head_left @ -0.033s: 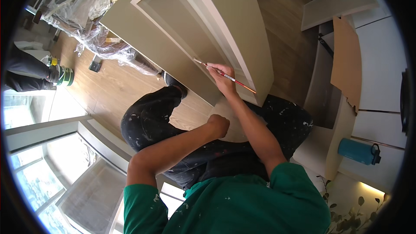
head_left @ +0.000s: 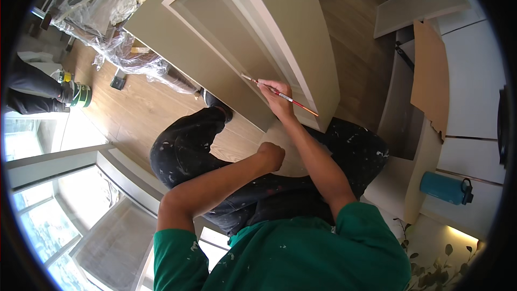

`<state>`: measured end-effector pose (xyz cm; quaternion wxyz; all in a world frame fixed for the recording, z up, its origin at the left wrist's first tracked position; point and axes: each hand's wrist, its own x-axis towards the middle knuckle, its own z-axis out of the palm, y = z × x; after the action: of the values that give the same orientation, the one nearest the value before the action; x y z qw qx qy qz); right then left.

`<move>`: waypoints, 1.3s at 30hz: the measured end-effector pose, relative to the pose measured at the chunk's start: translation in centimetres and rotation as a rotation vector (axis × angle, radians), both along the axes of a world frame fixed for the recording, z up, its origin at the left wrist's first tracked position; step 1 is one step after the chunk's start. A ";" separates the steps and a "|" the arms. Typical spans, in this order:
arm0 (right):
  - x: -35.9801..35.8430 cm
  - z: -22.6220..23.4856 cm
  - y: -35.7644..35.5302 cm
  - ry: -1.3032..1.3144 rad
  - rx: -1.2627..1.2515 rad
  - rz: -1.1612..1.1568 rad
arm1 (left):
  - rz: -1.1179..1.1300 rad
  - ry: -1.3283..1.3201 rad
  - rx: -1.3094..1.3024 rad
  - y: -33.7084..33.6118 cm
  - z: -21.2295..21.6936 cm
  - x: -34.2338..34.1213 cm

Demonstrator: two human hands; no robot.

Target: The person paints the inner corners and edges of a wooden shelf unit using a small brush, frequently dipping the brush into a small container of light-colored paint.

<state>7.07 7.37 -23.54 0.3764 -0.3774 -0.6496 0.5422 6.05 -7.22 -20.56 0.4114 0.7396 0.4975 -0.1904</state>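
Observation:
My right hand is closed round a slim paintbrush with a red, white and orange handle. The bristle end points up and left, at the inner edge of the pale frame moulding on a beige panelled door. Whether the bristles touch the moulding is hard to tell. This door, with a recessed centre, lies tilted in front of my knees. My left hand is curled into a fist above my lap, near the door's lower corner, and its fingers' inner side is hidden.
Clear plastic sheeting covers things at the far left. Another person's legs stand by a green bucket. On the right are a cardboard sheet, a loose panel and a blue bottle. A window is at lower left.
The brush tip has shifted very slightly down and to the right along the moulding. My left hand and the door have stayed in place.

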 end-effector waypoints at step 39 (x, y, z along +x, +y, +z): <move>3.7 -1.4 -0.4 -0.316 0.046 -0.069 | -0.020 -0.003 0.013 0.2 0.2 0.1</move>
<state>10.80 7.02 -24.89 0.2965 -0.4714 -0.6995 0.4479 6.18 -7.05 -20.37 0.4052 0.7476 0.4907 -0.1902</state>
